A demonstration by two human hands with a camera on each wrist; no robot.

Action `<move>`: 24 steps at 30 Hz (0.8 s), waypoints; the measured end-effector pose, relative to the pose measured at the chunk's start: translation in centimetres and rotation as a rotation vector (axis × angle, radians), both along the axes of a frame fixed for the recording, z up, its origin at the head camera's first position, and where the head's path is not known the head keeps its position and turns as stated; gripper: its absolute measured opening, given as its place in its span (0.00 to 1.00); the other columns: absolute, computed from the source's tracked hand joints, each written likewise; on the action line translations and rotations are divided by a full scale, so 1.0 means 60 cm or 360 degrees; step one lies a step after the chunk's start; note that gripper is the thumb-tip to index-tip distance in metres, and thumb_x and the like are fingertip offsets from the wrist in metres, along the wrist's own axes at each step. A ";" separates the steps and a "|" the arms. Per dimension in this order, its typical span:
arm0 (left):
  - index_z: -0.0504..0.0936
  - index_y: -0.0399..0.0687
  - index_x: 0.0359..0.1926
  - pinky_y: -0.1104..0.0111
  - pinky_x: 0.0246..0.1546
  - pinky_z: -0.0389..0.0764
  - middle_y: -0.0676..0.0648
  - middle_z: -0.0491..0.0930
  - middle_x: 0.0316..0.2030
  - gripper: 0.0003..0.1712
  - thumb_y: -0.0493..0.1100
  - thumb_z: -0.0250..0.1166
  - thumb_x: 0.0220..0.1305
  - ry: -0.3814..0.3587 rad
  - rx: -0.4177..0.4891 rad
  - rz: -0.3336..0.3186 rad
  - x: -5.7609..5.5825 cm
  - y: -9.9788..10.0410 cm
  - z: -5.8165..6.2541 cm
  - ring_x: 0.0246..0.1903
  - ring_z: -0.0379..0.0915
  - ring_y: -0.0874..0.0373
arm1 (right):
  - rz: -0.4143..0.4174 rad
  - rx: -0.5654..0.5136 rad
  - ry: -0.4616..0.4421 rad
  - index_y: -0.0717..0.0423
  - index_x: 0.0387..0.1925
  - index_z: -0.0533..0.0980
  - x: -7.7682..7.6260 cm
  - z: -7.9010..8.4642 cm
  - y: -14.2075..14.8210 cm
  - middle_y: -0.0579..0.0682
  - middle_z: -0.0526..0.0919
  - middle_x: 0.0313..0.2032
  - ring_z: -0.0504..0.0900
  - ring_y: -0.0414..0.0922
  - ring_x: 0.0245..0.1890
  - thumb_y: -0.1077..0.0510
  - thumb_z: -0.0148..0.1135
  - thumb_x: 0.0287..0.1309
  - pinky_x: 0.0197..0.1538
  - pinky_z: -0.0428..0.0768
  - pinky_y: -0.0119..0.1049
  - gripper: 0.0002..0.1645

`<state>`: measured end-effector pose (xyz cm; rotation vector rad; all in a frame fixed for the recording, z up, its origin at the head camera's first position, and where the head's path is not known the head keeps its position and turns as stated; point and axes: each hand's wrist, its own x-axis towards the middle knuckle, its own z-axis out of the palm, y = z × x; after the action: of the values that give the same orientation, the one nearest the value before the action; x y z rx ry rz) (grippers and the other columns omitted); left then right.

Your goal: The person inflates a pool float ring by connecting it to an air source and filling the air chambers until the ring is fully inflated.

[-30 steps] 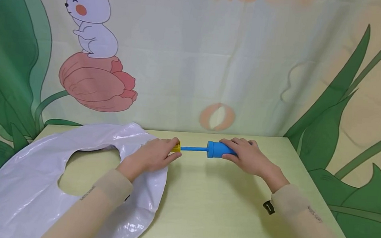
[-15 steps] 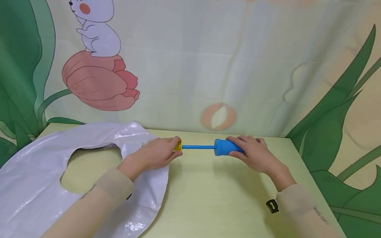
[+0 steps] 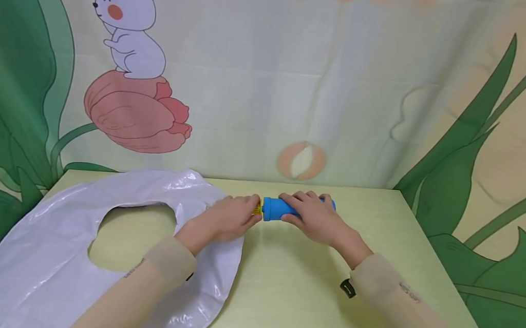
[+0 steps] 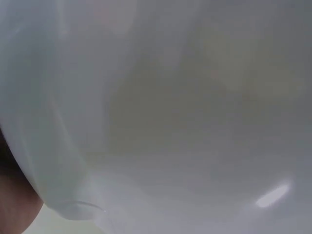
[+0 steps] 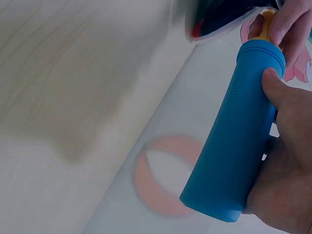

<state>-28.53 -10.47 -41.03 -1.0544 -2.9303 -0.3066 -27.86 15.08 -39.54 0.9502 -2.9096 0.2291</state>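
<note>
A blue hand pump (image 3: 274, 208) lies level above the tabletop, its barrel in the grip of my right hand (image 3: 316, 218). The thumb curls round the barrel (image 5: 234, 131) in the right wrist view. My left hand (image 3: 227, 218) pinches the yellow end piece (image 3: 257, 207), which sits close against the barrel with only a short bit of rod between. Beneath my left hand and forearm spreads a white inflatable swim ring (image 3: 43, 249), wrinkled and partly puffed. Its glossy plastic (image 4: 185, 122) fills the left wrist view. The fingers of my left hand partly hide the yellow piece.
The pale yellow-green table (image 3: 298, 300) runs back to a printed cloth backdrop (image 3: 232, 79) with a rabbit (image 3: 132, 53) and large green leaves. Sleeves cover both forearms, and a black strap end (image 3: 348, 288) hangs by the right wrist.
My right hand first drew the barrel slightly right, then pushed it left, sliding the blue rod almost wholly inside. My left hand kept its pinch and shifted a little right with the ring.
</note>
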 end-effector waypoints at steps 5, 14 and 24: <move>0.69 0.42 0.56 0.59 0.38 0.76 0.50 0.75 0.34 0.19 0.53 0.53 0.79 -0.0005 0.0060 0.0016 0.002 0.001 -0.004 0.32 0.73 0.53 | -0.0014 0.0015 -0.0003 0.47 0.75 0.66 0.003 0.003 -0.002 0.54 0.76 0.64 0.72 0.56 0.63 0.40 0.55 0.74 0.60 0.63 0.67 0.35; 0.71 0.45 0.50 0.61 0.33 0.75 0.51 0.74 0.29 0.19 0.55 0.57 0.76 0.0009 0.0207 0.0035 -0.005 -0.017 -0.011 0.27 0.72 0.55 | -0.0051 -0.0025 -0.0010 0.47 0.74 0.67 -0.002 0.003 0.049 0.55 0.77 0.62 0.74 0.56 0.62 0.40 0.58 0.72 0.60 0.63 0.65 0.35; 0.71 0.47 0.53 0.58 0.32 0.76 0.51 0.73 0.28 0.18 0.55 0.57 0.76 0.0208 0.0147 0.0033 -0.004 -0.026 -0.024 0.28 0.74 0.52 | -0.0097 -0.0066 -0.0035 0.48 0.73 0.68 -0.002 0.002 0.107 0.58 0.77 0.62 0.73 0.59 0.63 0.43 0.60 0.72 0.59 0.62 0.67 0.34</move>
<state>-28.75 -12.04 -42.45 -0.9918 -2.7808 -0.3547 -28.01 21.48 -39.45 0.8565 -2.9359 0.2968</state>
